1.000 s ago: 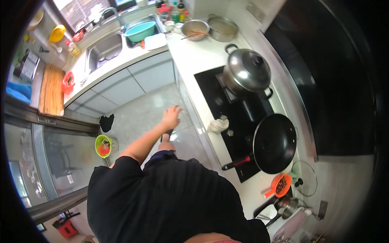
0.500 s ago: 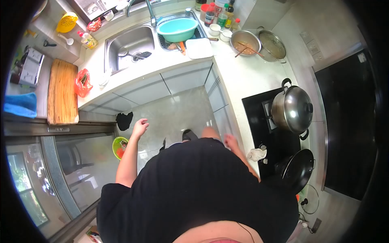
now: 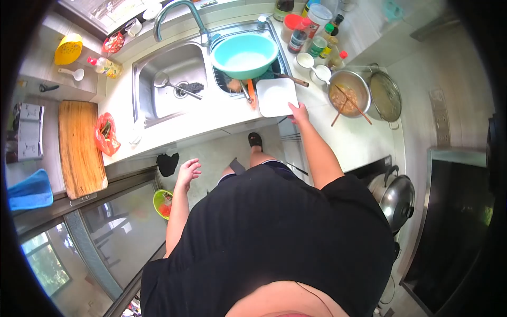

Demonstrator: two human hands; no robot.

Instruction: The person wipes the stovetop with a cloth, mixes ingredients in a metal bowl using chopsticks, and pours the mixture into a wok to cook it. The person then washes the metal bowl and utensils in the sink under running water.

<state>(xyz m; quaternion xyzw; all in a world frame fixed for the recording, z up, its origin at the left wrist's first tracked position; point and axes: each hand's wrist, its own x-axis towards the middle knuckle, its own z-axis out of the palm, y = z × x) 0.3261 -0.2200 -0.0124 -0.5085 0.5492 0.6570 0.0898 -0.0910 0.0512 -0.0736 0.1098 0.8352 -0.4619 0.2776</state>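
Observation:
My right hand [image 3: 299,113] is at the near right corner of a white rectangular tray [image 3: 277,98], its fingers closed on the edge. The tray lies on the counter in front of the turquoise basin [image 3: 244,55], with an orange-handled tool [image 3: 251,94] beside it on the left. My left hand [image 3: 188,173] hangs over the floor, empty, its fingers apart and slightly curled.
A sink [image 3: 174,79] holds a ladle. Right of the tray stand white bowls [image 3: 304,61], bottles, a metal bowl [image 3: 348,95] with chopsticks and a lidded pot [image 3: 397,201]. At the left are a wooden board [image 3: 82,148], a red bag [image 3: 107,134] and a green bin [image 3: 163,204].
My right hand has moved forward from beside my body to the tray and closed on its corner. My left hand remains low at the left. The view has moved closer to the sink.

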